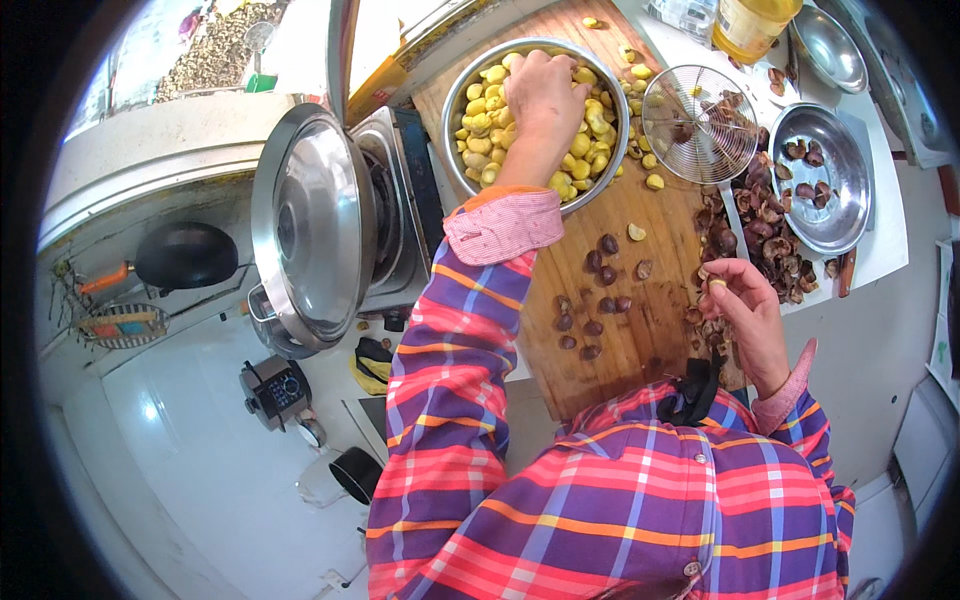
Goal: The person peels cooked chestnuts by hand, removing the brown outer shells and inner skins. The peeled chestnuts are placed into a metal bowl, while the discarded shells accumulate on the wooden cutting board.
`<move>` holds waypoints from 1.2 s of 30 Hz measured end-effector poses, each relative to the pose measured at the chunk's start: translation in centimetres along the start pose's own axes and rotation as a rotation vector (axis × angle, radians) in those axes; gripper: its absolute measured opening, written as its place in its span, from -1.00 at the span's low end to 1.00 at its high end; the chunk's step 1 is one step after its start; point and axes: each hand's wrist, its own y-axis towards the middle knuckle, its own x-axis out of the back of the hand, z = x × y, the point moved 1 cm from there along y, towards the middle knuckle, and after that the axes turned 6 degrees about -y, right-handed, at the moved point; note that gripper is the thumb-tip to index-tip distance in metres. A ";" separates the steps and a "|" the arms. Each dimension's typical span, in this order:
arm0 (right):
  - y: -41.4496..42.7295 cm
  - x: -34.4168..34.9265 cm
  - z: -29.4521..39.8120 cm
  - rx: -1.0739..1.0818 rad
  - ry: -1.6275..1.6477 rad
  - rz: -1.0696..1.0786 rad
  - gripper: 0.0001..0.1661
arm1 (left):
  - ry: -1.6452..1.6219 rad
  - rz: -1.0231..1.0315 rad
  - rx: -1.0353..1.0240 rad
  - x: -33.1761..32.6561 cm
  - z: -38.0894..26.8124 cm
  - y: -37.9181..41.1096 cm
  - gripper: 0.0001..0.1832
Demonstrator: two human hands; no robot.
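Note:
My left hand (546, 105) reaches into a steel bowl (450, 154) of peeled yellow chestnuts (480, 124); its fingertips are hidden among the nuts, so its grasp is unclear. At the right edge of the wooden board (622, 322), my right hand (746, 311) pinches a small pale piece (718, 283) between thumb and fingers, over a heap of brown chestnut shells (761, 225). Several unpeeled dark chestnuts (592, 328) lie on the board between my hands. A wire skimmer (699, 124) rests at the back right, with loose peeled chestnuts beside it.
A steel basin (825, 225) at the right holds a few shells. Near it lies a wooden handle (847, 273). An oil bottle (752, 28) and another metal bowl (829, 49) stand farther back. Left of the board is a stove (412, 187) with a large lidded pan (315, 225).

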 end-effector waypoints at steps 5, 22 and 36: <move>-0.1 0.2 -0.4 -0.040 0.113 0.066 -0.80 | -0.028 -0.011 0.008 -0.2 0.1 -0.5 -0.69; 0.7 -1.3 6.1 0.379 -0.029 0.007 -0.57 | -1.003 0.119 0.147 7.8 -12.7 -10.8 -0.74; -0.3 -1.4 5.7 0.466 -0.049 -0.031 -0.64 | -0.705 -0.202 -0.106 7.8 -14.9 -14.0 -0.67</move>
